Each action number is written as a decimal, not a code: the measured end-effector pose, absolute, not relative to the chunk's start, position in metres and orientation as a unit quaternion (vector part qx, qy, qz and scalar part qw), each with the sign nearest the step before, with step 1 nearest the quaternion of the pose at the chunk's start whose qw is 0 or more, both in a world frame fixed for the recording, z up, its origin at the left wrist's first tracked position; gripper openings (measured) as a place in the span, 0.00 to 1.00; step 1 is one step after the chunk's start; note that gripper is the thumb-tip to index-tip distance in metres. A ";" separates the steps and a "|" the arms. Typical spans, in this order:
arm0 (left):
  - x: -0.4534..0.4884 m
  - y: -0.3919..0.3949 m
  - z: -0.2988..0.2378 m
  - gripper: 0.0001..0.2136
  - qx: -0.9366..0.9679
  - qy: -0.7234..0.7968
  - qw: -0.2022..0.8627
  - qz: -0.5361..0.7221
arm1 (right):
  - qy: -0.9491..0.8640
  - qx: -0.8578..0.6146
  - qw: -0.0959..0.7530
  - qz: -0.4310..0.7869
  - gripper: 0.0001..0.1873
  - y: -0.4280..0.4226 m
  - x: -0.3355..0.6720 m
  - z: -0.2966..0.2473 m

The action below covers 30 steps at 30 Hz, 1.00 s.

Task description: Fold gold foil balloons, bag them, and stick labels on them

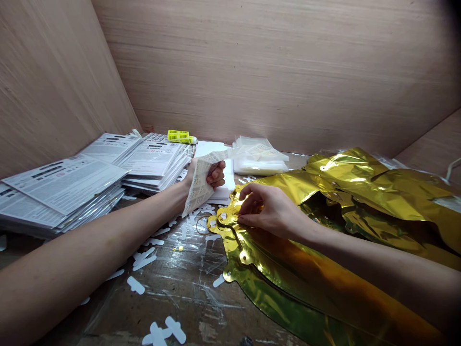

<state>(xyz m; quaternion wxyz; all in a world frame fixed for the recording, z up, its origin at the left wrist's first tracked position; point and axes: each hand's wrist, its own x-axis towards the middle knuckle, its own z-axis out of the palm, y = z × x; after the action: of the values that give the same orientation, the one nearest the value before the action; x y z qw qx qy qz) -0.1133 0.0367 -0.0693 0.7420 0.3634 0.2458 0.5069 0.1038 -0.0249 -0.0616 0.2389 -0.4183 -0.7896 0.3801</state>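
Note:
My left hand (216,174) is closed near the middle of the table, its fingers curled. A thin translucent sheet with printed text, like a plastic bag (200,187), hangs over its wrist and palm and is held there. To the right, my right hand (268,209) has its fingers bent and pinched at the tabbed edge of a gold foil balloon (248,235). That balloon lies flat in a layered stack, with small holed tabs along its rim. The fingertips partly hide the spot they touch.
Stacks of printed cards in clear sleeves (68,185) stand at left. Yellow barcode labels (179,136) lie behind them. A pile of clear bags (261,161) is at the back, and more gold foil (360,173) at right. White paper cut-outs (136,285) litter the table. Wooden panels (270,72) enclose it.

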 end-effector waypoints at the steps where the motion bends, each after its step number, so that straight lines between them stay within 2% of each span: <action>1: -0.113 0.037 -0.070 0.18 0.365 0.245 0.742 0.506 | -0.791 -0.422 0.237 0.374 0.18 -0.024 0.104 -0.061; 6: -0.113 0.037 -0.071 0.14 0.371 0.247 0.738 0.507 | -0.789 -0.437 0.227 0.369 0.18 -0.019 0.103 -0.059; 10: -0.113 0.038 -0.070 0.14 0.373 0.250 0.734 0.510 | -0.783 -0.431 0.207 0.399 0.12 -0.009 0.102 -0.065; 15: -0.112 0.037 -0.070 0.14 0.376 0.255 0.730 0.511 | -0.826 -0.443 0.224 0.268 0.02 -0.008 0.102 -0.067; 19: -0.111 0.036 -0.068 0.12 0.375 0.258 0.728 0.512 | -0.895 -0.370 0.229 0.100 0.04 -0.042 0.110 -0.058; 22: -0.111 0.035 -0.067 0.11 0.371 0.260 0.730 0.512 | -0.925 -0.346 0.143 0.057 0.11 -0.085 0.120 -0.055; 30: -0.112 0.037 -0.069 0.10 0.367 0.263 0.733 0.509 | -0.941 -0.299 0.105 -0.114 0.17 -0.135 0.132 -0.085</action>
<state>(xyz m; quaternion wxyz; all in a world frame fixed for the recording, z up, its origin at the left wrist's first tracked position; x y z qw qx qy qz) -0.1120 0.0367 -0.0692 0.7329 0.3671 0.2628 0.5090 0.1324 -0.1351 -0.0847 0.1054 -0.2991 -0.9415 -0.1143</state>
